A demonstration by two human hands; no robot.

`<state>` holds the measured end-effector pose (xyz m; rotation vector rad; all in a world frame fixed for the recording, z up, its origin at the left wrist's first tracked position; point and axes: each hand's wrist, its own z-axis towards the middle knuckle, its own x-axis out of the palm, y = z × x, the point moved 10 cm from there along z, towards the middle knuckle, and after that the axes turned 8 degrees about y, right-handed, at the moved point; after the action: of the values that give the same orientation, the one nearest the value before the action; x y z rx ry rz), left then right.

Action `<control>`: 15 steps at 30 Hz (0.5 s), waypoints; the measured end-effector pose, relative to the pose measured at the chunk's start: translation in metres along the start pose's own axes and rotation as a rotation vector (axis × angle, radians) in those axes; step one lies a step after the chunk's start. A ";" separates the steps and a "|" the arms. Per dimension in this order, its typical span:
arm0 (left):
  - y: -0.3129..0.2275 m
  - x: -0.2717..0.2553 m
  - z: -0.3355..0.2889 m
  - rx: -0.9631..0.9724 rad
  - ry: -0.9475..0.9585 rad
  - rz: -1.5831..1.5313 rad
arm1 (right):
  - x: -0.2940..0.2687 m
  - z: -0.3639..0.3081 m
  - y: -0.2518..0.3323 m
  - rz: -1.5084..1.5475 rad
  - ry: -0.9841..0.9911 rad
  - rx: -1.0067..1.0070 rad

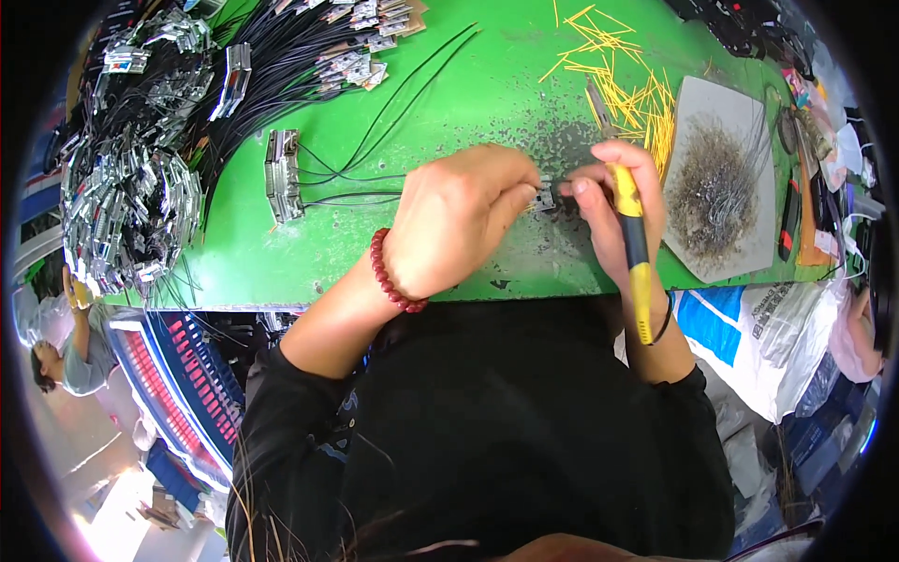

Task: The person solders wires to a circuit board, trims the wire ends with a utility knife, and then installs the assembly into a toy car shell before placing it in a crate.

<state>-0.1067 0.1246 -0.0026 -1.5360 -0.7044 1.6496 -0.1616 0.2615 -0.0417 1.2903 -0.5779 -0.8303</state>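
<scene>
My left hand point(459, 214) is closed in a pinch at the near middle of the bench. A small silvery metal part point(545, 195) shows at its fingertips, and thin black wires point(365, 178) run from under that hand to a metal housing point(282, 176) lying to its left. In my right hand point(620, 211) is a yellow-and-black soldering iron point(637, 248); its metal end points toward the far side. My right thumb and fingertips are close to the small metal part, and I cannot tell whether they touch it.
Piles of metal housings point(131, 206) with black cables point(272, 75) cover the left side of the green bench point(356, 267). Yellow sticks point(646, 122) lie scattered at the far right. A grey tray point(693, 103) holds dark debris and wire strands. Another person point(80, 351) is at far left.
</scene>
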 end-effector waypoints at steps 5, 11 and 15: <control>0.000 0.016 0.000 -0.014 0.110 0.068 | 0.006 0.006 0.004 -0.102 0.056 -0.087; 0.004 0.012 -0.006 -0.033 -0.030 0.204 | 0.010 -0.010 0.029 -0.333 0.090 -0.225; 0.001 0.015 -0.006 -0.002 -0.074 0.181 | 0.005 -0.014 0.017 -0.179 -0.017 -0.170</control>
<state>-0.1002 0.1356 -0.0122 -1.5860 -0.6213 1.8472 -0.1442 0.2667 -0.0283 1.1914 -0.3996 -1.0177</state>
